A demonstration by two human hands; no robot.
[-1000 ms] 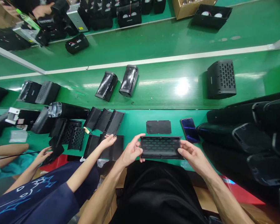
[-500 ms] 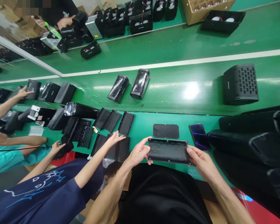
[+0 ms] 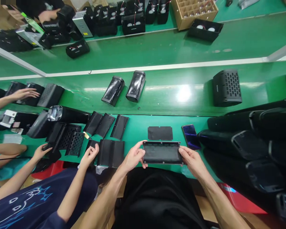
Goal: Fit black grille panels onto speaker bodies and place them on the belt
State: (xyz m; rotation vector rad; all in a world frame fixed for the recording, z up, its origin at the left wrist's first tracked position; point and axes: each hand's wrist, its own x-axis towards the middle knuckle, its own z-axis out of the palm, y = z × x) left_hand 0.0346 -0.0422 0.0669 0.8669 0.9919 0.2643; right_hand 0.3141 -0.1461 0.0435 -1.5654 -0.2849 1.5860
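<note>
A black rectangular speaker panel, shallow like a tray and with small screw tabs along its long edges, is held level near the table's front edge. My left hand grips its left end, thumb on top and fingers underneath. At the opposite end my right hand pinches the panel between thumb and fingers. Just beyond it a flat black sheet with notched corners lies on the green table. A phone rests to the right of that sheet.
Black panels and perforated grilles lie to the left, by a co-worker's hand. Two wrapped speakers and a speaker housing stand on the belt. Large black cases crowd the right side.
My hands keep hold of the panel, which looks nearly unchanged. The whole view has shifted. The nearby co-worker's hand has drawn back left from the panels, and another's hand has left a speaker.
</note>
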